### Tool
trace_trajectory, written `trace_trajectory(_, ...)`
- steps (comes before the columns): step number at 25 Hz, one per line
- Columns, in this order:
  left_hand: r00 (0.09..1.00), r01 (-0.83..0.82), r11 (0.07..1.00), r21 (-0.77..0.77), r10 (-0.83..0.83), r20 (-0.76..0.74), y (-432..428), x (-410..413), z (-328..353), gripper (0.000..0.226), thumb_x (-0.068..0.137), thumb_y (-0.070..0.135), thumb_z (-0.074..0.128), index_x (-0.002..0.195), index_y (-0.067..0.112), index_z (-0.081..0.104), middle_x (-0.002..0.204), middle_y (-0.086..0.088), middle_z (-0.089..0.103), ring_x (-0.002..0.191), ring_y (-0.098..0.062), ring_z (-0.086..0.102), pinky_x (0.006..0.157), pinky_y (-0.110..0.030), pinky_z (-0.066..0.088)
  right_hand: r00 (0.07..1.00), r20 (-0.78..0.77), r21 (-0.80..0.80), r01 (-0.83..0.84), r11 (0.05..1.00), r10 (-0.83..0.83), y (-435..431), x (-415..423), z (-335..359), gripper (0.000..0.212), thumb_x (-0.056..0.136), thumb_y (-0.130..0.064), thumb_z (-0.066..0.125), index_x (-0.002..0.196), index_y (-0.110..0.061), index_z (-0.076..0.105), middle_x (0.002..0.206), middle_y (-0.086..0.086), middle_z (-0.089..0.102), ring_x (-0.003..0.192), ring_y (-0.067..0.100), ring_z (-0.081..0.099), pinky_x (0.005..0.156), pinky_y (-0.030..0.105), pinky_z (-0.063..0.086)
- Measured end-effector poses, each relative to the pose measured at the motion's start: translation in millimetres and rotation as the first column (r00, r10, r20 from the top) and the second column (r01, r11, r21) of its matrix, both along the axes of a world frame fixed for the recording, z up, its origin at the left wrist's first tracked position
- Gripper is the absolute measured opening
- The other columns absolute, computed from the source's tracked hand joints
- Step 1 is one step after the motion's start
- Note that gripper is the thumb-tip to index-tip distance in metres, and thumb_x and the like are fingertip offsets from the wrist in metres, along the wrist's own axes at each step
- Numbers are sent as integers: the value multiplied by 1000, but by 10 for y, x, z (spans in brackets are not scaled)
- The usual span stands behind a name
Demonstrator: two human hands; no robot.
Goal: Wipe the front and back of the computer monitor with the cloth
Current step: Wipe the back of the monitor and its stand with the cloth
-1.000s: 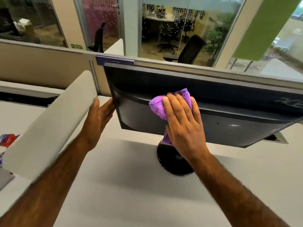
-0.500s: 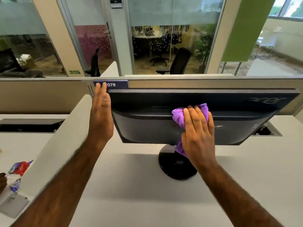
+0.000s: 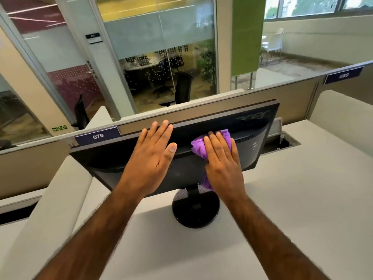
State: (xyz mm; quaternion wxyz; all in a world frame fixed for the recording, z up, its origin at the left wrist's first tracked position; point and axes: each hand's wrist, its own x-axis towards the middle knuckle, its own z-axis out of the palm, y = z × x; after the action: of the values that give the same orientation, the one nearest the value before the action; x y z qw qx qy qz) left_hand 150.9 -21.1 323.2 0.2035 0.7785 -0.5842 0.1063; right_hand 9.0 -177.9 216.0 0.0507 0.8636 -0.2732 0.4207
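Note:
The black computer monitor [image 3: 113, 158] stands on a round black base [image 3: 194, 213] with its back toward me; the screen side is hidden. My right hand [image 3: 223, 164] lies flat, fingers straight, pressing a purple cloth [image 3: 198, 147] against the upper middle of the monitor's back. Part of the cloth hangs below the palm. My left hand [image 3: 151, 158] rests flat on the back just left of the cloth, its fingertips reaching the monitor's top edge.
The monitor stands on a white desk [image 3: 282, 199]. A beige partition [image 3: 282, 93] with labels 079 and 080 runs behind it. A white divider panel [image 3: 50, 209] rises at the left. An open cable slot [image 3: 282, 141] lies at the right.
My left hand moved from the monitor's left edge onto its back near the top. My right hand slid the cloth rightward and up. The camera view shifted.

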Motion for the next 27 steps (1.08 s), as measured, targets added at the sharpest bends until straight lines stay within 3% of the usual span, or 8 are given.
trace_trajectory(3,999,45,998,38,-44,-31,-112,-73,53,77,99,65,-3,163,26,14,171,13,4,154,4,-8,128,-33,-2,994,98,76,48,996,-55,-84,-56,22,55,98,-22,46,151,-8,43,155,14,46,149,31,33,126,50,18)
trace_trajectory(7,992,124,988,96,-124,-8,-414,-197,114,85,95,72,-7,163,25,14,171,12,5,154,4,-6,128,-32,0,996,-31,-13,-78,997,78,216,100,65,73,94,-25,66,157,-11,33,162,10,36,154,27,22,128,48,10)
trace_trajectory(10,987,159,984,77,-158,-23,-596,-266,123,87,95,74,-6,163,25,19,170,12,11,154,4,0,129,-33,4,996,-43,-49,-81,995,79,-47,-70,82,67,96,-23,64,156,-12,36,160,10,40,152,26,28,127,48,14)
trace_trajectory(15,985,166,985,43,-164,-61,-598,-276,128,69,103,60,8,162,27,25,169,15,18,154,7,5,128,-29,4,970,214,107,92,990,-114,-835,-543,-8,52,93,-11,50,144,-7,52,147,13,53,144,31,41,121,53,30)
trace_trajectory(18,986,158,987,30,-156,-51,-544,-284,116,65,104,54,10,162,27,25,169,15,18,153,7,5,128,-30,4,909,365,263,106,959,-201,-645,-337,-41,62,88,-5,45,150,-5,44,157,14,42,152,30,27,123,53,26)
trace_trajectory(20,987,162,987,2,-162,-24,-537,-291,82,64,104,49,12,162,25,26,169,13,19,154,5,6,127,-29,4,898,405,277,59,959,-173,-296,-108,-131,66,93,-4,46,157,-6,31,165,13,29,157,26,13,127,48,17)
trace_trajectory(23,984,174,985,-7,-173,32,-556,-303,45,64,103,45,16,162,22,28,169,9,22,155,2,9,127,-28,5,868,487,291,-56,955,-97,-68,60,-266,65,101,-8,43,159,-11,15,168,9,16,157,25,7,126,48,19)
trace_trajectory(27,987,159,987,-3,-159,35,-621,-329,47,63,102,41,18,161,24,28,169,9,23,155,0,11,125,-22,5,673,711,449,-210,869,-205,-334,49,-214,66,100,-9,44,160,-13,19,169,0,15,157,19,10,123,52,28)
